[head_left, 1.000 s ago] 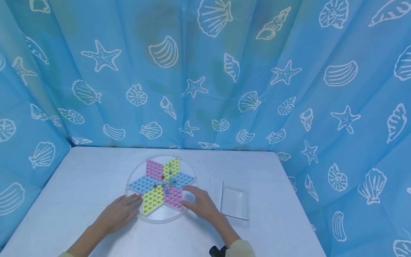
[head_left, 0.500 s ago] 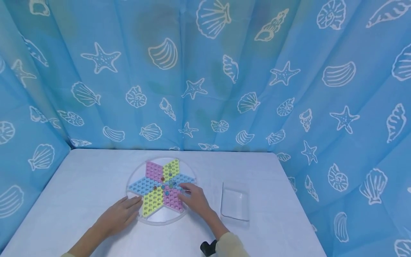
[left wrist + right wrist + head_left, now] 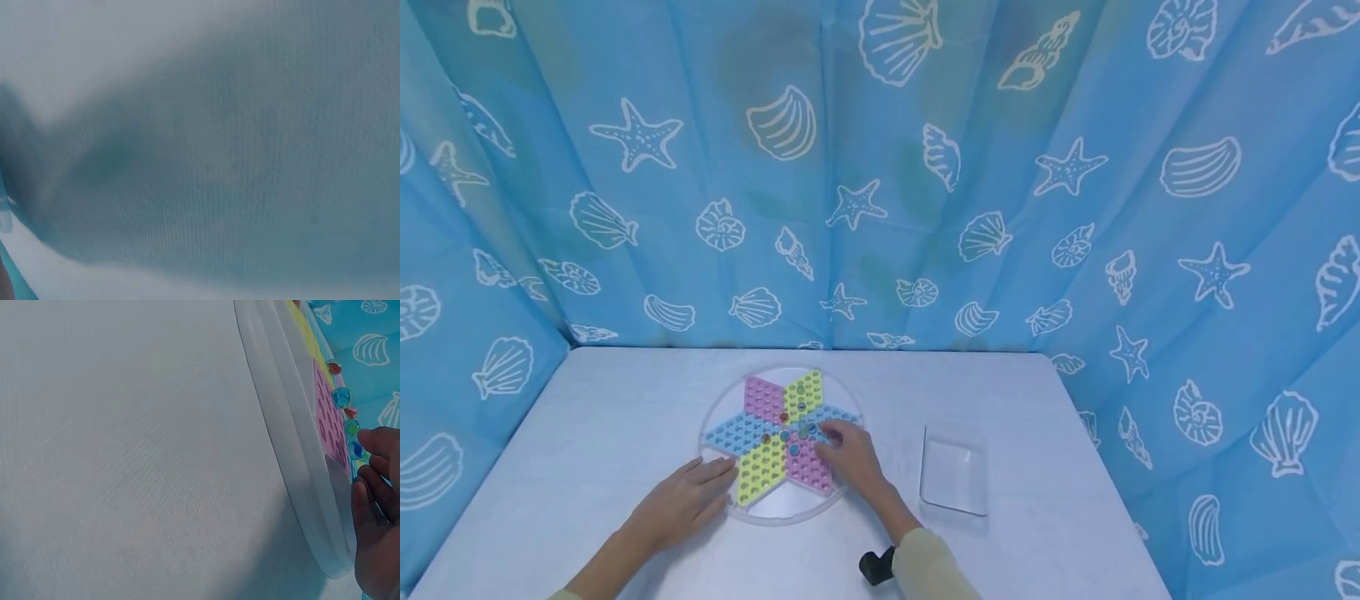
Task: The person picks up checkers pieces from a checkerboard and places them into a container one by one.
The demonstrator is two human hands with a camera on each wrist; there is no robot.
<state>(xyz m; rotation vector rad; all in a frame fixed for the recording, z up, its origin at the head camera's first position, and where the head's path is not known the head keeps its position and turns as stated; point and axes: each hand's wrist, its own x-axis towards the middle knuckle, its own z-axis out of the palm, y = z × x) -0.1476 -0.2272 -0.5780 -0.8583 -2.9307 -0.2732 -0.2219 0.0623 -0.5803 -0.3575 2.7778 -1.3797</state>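
Observation:
A round Chinese checkers board (image 3: 736, 435) with a pink, yellow and blue star lies on the table. Several glass marbles sit around its centre, among them a teal marble (image 3: 794, 451) and a red marble (image 3: 334, 367). My left hand (image 3: 681, 504) rests flat beside the board's left rim, fingers extended. Over the right side of the board, my right hand (image 3: 852, 458) has its fingertips right by a blue marble (image 3: 355, 449). Thumb and forefinger are bent and apart in the right wrist view; no grip on a marble shows. The left wrist view holds only blurred, shaded cloth.
A clear rectangular container (image 3: 955, 475) stands on the white table to the right of the board. A black device (image 3: 877, 567) shows at my right wrist. Blue curtains (image 3: 865, 250) with white shell prints border the table at the back and sides.
My right hand has moved left and slightly forward, from the board's right edge to the marbles near the blue section. My left hand stays beside the rim.

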